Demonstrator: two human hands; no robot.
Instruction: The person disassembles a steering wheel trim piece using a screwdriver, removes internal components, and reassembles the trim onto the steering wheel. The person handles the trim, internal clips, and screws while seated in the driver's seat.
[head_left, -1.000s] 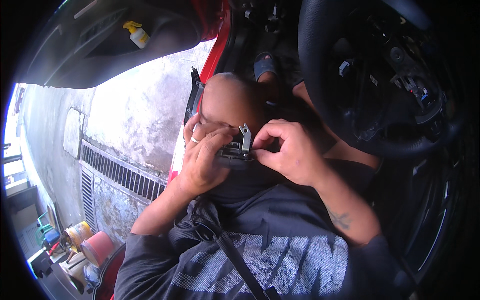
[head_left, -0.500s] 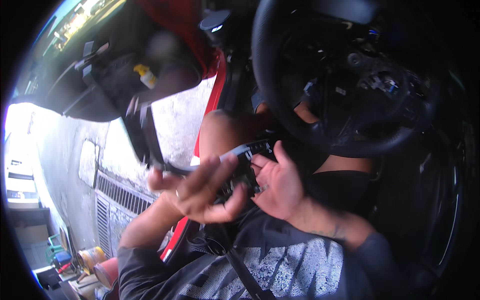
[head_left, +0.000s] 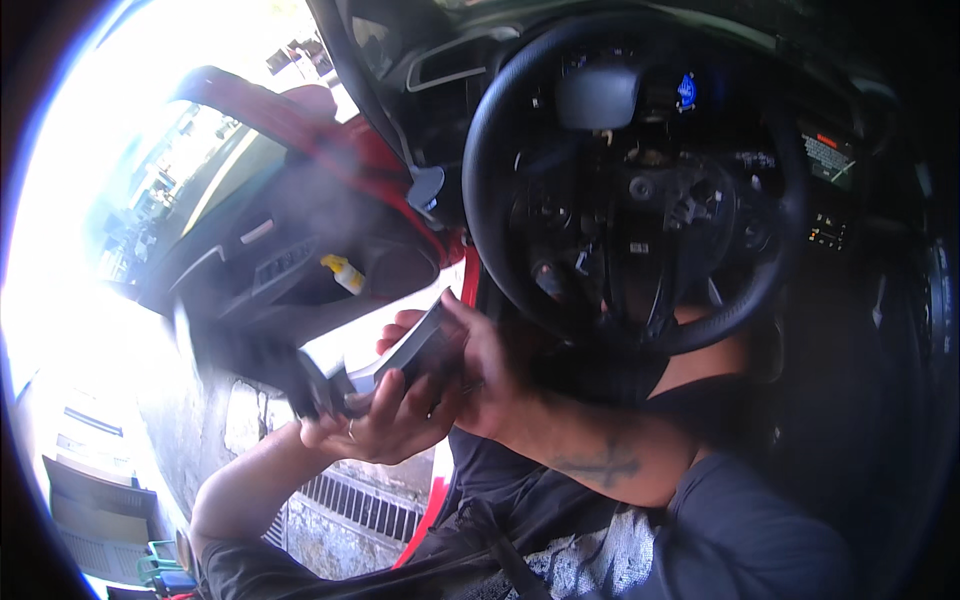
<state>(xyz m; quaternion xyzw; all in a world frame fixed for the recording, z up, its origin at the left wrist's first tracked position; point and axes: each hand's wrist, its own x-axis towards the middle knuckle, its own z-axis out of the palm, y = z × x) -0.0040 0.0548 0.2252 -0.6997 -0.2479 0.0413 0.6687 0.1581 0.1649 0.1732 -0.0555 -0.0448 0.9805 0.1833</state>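
Note:
In front of my lap, both hands hold a curved black-and-silver trim piece [head_left: 398,352]. My left hand [head_left: 385,425] is closed around its lower side, a ring on one finger. My right hand [head_left: 482,365] grips its right end, with the thumb up along the edge. A dark blurred arm of the piece reaches out to the left; its exact shape cannot be made out. To the right and above, the black steering wheel [head_left: 480,190] stands apart from my hands. Its hub [head_left: 645,190] is exposed, with inner parts and openings showing.
On the left, the red car door [head_left: 370,165] stands open, with a yellow-and-white spray bottle [head_left: 345,273] in its panel. A floor grate [head_left: 365,507] lies outside below the sill. Right of the wheel is the dashboard with a lit screen [head_left: 828,155]. My legs are under the wheel.
My hands have come together around the trim piece and tilted it upward. The right hand, spread before, now grips it. The view has shifted, showing more of the wheel and dashboard.

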